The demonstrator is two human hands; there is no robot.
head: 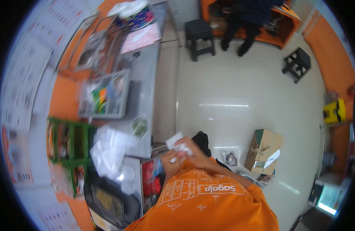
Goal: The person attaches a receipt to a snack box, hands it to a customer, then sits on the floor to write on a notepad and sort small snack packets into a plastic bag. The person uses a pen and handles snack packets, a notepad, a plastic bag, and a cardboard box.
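Observation:
Both of my hands meet in front of my orange shirt, beside the steel counter's front corner. In my right hand [190, 148] is a crumpled white wad [182, 147], thin paper or plastic; blur hides which. A flat white piece [174, 140] sticks out beyond its fingers. My left hand [169, 162] is curled close by, with a small white bit [173, 159] showing among its fingers. On the steel counter [141, 95] to the left lie a clear bag of green leaves [140, 127] and a white plastic bag [111, 150].
A grey divided tray [124, 114] holds packets. Behind the bags stands a green rack [79, 141]; nearer me is a black-rimmed container [113, 199]. A cardboard box [264, 151] sits on the floor at right. Black stools [199, 37] and a standing person [246, 26] are farther off.

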